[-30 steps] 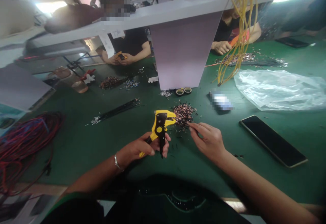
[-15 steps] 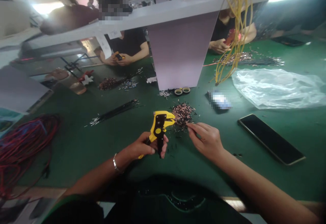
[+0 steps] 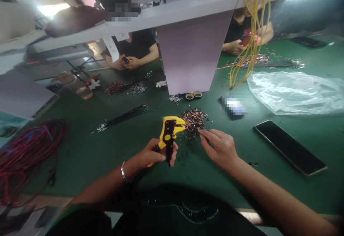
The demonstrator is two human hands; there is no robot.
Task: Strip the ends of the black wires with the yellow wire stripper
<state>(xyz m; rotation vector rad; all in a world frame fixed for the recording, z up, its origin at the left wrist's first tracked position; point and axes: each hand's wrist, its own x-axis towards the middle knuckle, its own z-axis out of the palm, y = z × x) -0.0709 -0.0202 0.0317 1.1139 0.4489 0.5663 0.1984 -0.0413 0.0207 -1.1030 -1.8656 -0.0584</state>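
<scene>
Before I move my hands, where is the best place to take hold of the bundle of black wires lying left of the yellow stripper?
Grip the bundle of black wires around its middle, coming from the near side with your right hand, since your left hand holds the wire stripper. There the strands lie close together, while the silver ends spread apart.

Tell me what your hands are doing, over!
Left hand gripping yellow wire stripper. Right hand at edge of copper wire-bit pile. Phone off to the right, not in the way.
</scene>
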